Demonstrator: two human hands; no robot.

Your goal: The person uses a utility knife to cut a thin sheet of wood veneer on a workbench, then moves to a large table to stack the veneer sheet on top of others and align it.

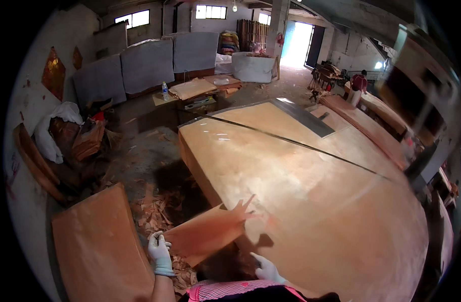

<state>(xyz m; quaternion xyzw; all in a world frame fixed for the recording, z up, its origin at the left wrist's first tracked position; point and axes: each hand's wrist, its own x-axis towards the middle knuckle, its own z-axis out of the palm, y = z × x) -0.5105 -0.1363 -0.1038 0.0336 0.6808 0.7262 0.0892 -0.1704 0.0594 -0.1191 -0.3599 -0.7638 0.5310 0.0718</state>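
The veneer sheet (205,232) is thin wood, orange-brown and matt, with a ragged torn end. The left hand (160,254) and right hand (267,270) wear white gloves of smooth, thin material, likely rubber. The big stack (311,201) is the same pale wood, smooth, with a soft sheen where light falls across it. A grey strip (307,118) on it looks like dull metal. The floor (145,161) is rough and dusty, strewn with wood scraps (157,211). White cloth (52,131) lies crumpled by the wall.
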